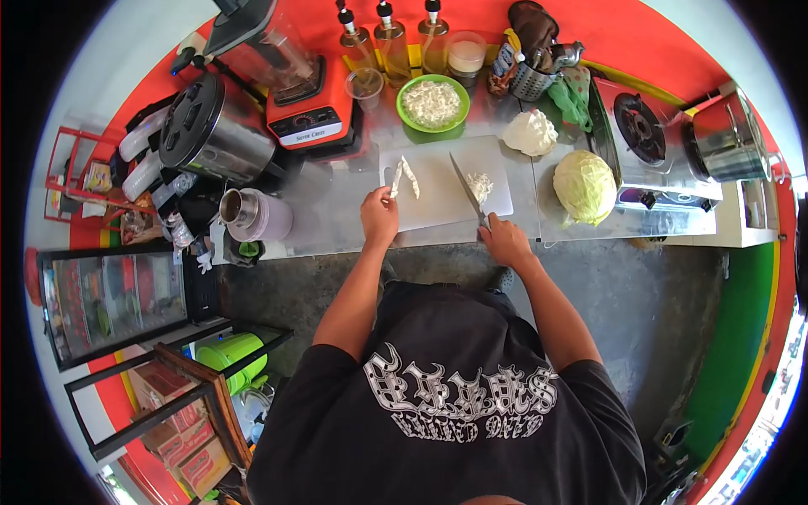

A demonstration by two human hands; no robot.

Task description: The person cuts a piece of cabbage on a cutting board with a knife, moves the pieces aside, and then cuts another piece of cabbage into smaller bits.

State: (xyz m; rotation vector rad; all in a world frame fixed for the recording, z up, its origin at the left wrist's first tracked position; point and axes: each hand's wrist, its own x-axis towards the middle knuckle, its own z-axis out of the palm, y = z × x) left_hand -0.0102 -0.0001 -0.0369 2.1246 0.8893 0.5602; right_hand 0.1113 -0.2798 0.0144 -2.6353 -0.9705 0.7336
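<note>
My right hand (505,241) is wrapped round the handle of a kitchen knife (465,183), its blade slanting up and left across the white cutting board (444,217). Beside the blade lies a small pile of finely cut white shreds (481,184). At the board's left side my left hand (380,215) has its fingers closed at the lower end of a pale strip (396,178). Another pale strip (411,178) lies just right of it. Behind the board, a green bowl (464,115) holds a heap of white shreds (431,103).
A cabbage (585,187) and a crumpled white bundle (530,133) sit right of the board, before a gas stove (652,164). On the left stand a red blender (310,122), a large steel pot (220,135) and a lilac flask (269,219). Pump bottles (390,50) line the back.
</note>
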